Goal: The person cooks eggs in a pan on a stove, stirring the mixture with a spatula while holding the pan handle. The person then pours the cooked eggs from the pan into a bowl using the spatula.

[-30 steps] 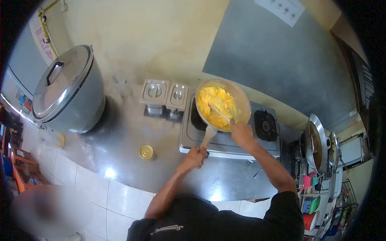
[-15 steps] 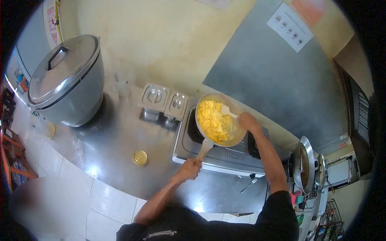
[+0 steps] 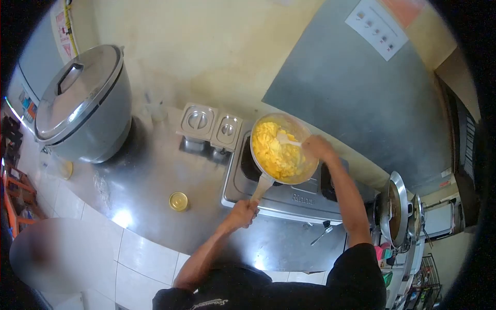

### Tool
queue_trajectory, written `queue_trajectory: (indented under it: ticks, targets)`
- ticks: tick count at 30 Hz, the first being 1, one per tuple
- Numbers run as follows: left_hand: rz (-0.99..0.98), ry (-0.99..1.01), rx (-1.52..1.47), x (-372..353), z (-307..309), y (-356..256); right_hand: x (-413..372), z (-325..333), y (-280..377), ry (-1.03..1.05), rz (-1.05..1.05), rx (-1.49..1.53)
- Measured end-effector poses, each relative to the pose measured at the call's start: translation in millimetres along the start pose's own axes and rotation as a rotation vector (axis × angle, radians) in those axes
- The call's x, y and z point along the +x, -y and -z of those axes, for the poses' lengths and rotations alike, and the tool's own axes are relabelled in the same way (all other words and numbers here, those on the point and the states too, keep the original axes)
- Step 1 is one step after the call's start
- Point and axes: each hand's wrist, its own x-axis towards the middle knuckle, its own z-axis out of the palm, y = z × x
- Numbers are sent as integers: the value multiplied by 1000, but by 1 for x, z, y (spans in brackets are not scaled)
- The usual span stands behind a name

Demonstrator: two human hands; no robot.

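My left hand [image 3: 242,214] is closed round the pale handle of a frying pan [image 3: 302,177] over the left burner of the gas stove [image 3: 243,194]. Yellow scrambled eggs [image 3: 271,147] lie in soft lumps, mostly in the left and middle of the pan. From the right, my right hand [image 3: 318,148] grips a pale spatula [image 3: 291,142] whose blade is among the eggs. The fingers partly hide its handle.
A large lidded rice cooker [image 3: 98,119] stands on the left of the steel counter [image 3: 150,181]. Two lidded steel containers [image 3: 199,120] sit beside the stove. A small gold tin [image 3: 179,201] and a spoon [image 3: 321,235] lie nearer. A large pan [image 3: 395,209] is at right.
The spatula blade has shifted slightly left and the eggs lie a little differently. My left hand keeps its hold on the pan handle. The camera view has moved slightly.
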Motion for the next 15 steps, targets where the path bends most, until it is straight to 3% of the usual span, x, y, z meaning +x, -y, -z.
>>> queue_trajectory:
  ticks: [3,9,13,15]
  targets:
    - [-30,-27,35,0,3,7,-22,70,6,59,-8,-47]
    - [-9,-35,61,-7,0,-8,10,22,-21,12,-53,-119]
    - [10,-42,6,-11,-1,-7,-47,80,-4,-15,-10,-147]
    - [52,-38,12,-10,-3,-9,-79,85,24,-23,155,-55]
